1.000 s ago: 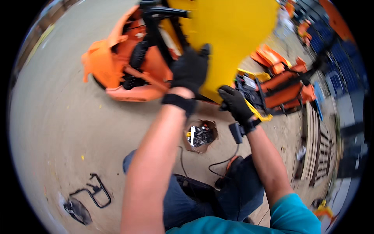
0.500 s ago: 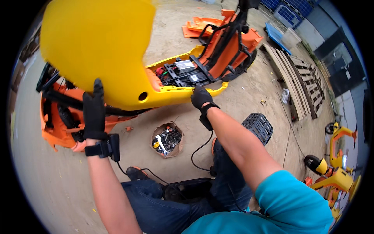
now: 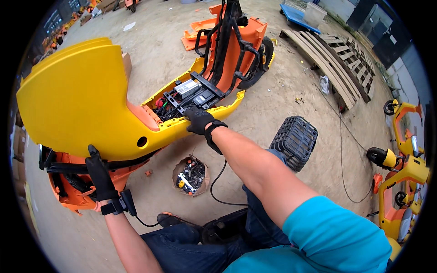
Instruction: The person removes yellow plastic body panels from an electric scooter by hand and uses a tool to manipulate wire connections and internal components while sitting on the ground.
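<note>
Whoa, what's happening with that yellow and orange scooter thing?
A gloved person has both hands on its yellow body panel: the left hand at the lower edge, the right hand by the exposed electronics. Nearby, a cardboard box of small parts, a wrench on top, sits on the floor.

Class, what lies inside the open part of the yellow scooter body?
A silver box, a black module, coloured wiring and black crossbars show. Whatever lies beneath these or behind the right hand is covered.

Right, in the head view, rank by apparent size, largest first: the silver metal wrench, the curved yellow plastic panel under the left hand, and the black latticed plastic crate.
1. Curved yellow panel
2. Black crate
3. Silver wrench
</note>
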A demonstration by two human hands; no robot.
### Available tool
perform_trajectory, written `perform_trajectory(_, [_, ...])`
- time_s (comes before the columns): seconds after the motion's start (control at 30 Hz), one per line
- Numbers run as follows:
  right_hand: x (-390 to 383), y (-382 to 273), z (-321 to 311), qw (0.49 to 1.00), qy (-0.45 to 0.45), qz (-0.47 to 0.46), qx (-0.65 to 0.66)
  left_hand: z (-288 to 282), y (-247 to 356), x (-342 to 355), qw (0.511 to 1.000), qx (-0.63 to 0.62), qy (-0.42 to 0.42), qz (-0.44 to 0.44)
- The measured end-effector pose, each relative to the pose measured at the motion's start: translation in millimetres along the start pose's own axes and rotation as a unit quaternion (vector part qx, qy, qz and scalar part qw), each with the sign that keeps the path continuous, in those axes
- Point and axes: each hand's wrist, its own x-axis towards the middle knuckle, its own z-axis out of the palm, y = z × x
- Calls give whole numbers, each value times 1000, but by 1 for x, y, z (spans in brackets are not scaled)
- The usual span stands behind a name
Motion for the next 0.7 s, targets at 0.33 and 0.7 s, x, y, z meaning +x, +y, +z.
perform_trajectory(0.33, [9, -5, -16, 998, -56, 6, -1, -5, -8, 7, 996, 88, 33, -2])
perform_trajectory(0.7, [33, 0, -50, 993, -109, 2, -40, 4, -13, -2, 999, 34, 10, 38])
